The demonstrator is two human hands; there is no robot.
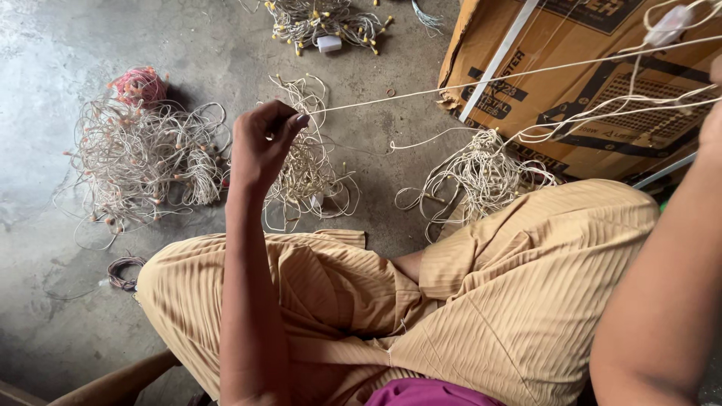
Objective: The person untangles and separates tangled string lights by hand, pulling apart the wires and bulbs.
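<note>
The left hand (pixel 262 143) pinches a thin white wire (pixel 481 83) between its fingertips. The wire runs taut from there up and to the right, above the concrete floor (pixel 45 60), across the cardboard box (pixel 526 45). The right hand (pixel 713 120) is mostly out of frame; I cannot tell its grip.

left hand (pixel 259 146): raised, fingers (pixel 289 124) pinched | right forearm: extended, hand unseen

A large brown cardboard box (pixel 594 83) with black printing and a white strip lies tilted at the upper right of the frame.
</note>
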